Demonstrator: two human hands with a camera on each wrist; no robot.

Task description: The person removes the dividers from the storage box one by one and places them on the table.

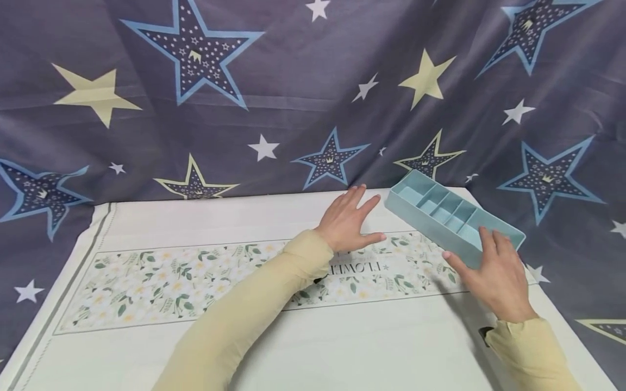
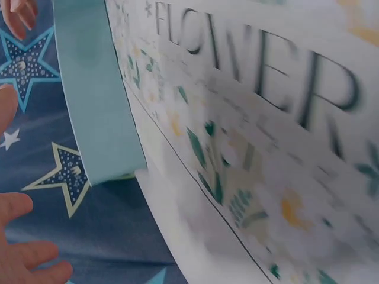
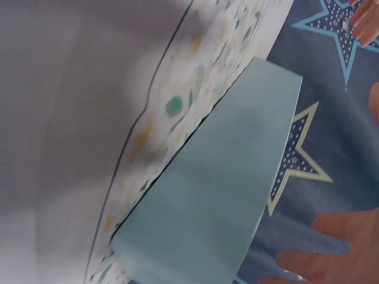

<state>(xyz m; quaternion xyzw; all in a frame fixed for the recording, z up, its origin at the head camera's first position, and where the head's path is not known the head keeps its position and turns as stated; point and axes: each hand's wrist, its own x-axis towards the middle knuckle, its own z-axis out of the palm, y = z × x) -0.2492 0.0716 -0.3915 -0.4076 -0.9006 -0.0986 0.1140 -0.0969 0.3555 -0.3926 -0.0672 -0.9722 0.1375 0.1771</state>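
- Head view: seeing a pale blue tray (image 1: 437, 227) lying slantwise at the far right of the white-covered desk (image 1: 391, 342), covering part of the right end of a floral panel (image 1: 195, 277) lettered "FLOWER".
- Displaying a long, open-topped shape with softened corners and thin walls, all in one colour.
- Counting five compartments crosswise: three narrow ones sitting between a larger one at the far left end and the longest at the near right end.
- Seeing a plain, smooth side wall in both wrist views.
- Showing the left hand (image 1: 344, 220) with fingers fanned wide, gripping nothing, just left of the tray.
- Showing the right hand (image 1: 504, 282) also wide, thumb apart, at the tray's near end; not being able to tell touching from hovering.
- Seeing a dark star-printed curtain (image 1: 293, 76) hanging behind.
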